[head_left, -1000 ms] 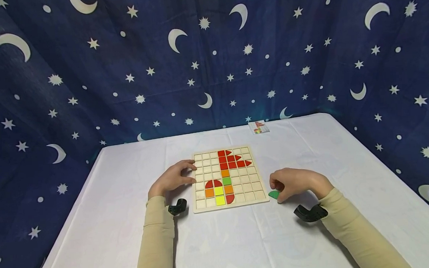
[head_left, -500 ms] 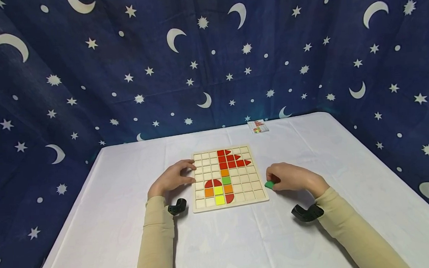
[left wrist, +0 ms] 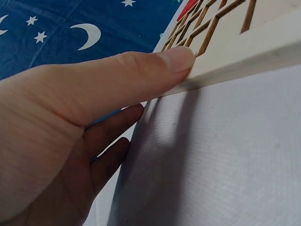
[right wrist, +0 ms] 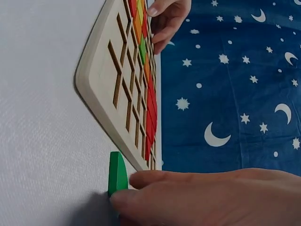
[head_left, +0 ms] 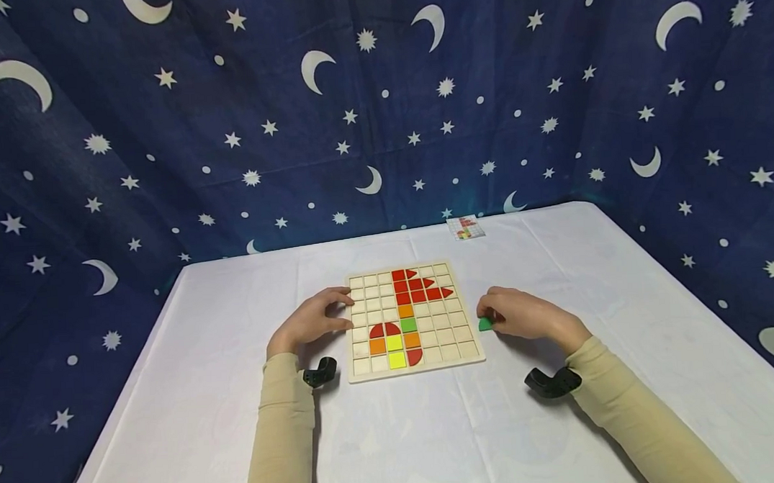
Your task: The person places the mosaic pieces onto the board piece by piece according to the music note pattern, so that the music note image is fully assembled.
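Note:
A square wooden grid board (head_left: 438, 337) lies on the table, holding red, orange, yellow and green pieces in some of its cells. My left hand (head_left: 314, 319) rests at the board's left side, its thumb (left wrist: 176, 61) on the rim and its fingers relaxed along the edge. Just off the board's right side, my right hand (head_left: 523, 313) pinches a green quarter-circle piece (head_left: 485, 324) between thumb and fingers. In the right wrist view the green piece (right wrist: 115, 172) stands close over the cloth, partly hidden behind the fingertips.
A small picture card (head_left: 466, 228) with a matching coloured grid lies near the table's back edge. White cloth (head_left: 396, 443) covers the table. Behind it hangs a dark blue curtain (head_left: 252, 132) with moons and stars.
The right hand has carried the green piece slightly away from me and left, beside the board's right edge. The left hand has stayed in place.

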A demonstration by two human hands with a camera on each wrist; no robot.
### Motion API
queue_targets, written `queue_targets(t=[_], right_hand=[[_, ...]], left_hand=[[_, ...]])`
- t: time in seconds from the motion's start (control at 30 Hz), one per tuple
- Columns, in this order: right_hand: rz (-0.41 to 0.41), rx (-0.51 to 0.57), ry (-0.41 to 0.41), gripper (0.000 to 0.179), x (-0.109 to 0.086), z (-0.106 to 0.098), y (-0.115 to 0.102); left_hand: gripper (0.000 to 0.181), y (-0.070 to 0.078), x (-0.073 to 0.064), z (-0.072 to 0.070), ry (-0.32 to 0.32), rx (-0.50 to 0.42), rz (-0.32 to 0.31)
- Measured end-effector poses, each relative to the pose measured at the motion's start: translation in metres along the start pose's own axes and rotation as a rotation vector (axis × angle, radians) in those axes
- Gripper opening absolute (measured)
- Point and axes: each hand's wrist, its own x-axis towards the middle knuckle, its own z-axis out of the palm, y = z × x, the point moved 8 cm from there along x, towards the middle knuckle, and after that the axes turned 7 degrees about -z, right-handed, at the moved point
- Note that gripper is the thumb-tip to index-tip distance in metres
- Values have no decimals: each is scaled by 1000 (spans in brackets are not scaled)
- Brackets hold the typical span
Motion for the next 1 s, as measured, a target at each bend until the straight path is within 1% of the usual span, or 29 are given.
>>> queue_targets(t=[0.1,0.23,0.3,0.37,0.43,0.47,0.53,0.63,0.83,0.9,1.0], right_hand=[[-2,-1,18,18,1,-1,1],[-5,-24,12,10,2,-1,2],[7,-44,18,8,4,-4,1],[8,-60,32,9,7,-8,-2],[-3,-66,50,10,12,-13,-9],[-11,-69,57,11,16,-15,-14],[-56,-69,67,11,25,-16,-27],[-112,-76,65,13,41,-10,-52],[-213,-85,25,15,69,12,-106],[-241,-98,7,17,75,19,-119],[-279,-127,-4,19,80,28,-132]], left_hand=[[44,-1,1,0,3,-2,-7],[44,0,1,0,0,5,0],[43,0,1,0,0,12,10],[43,-1,2,0,0,10,8],[43,0,1,0,1,12,21],[43,0,1,0,1,12,29],[42,0,1,0,1,6,37],[43,2,1,0,-3,4,46],[44,3,3,-2,-4,16,47],[43,3,3,-2,-8,15,47],[43,2,1,-2,-15,14,44]])
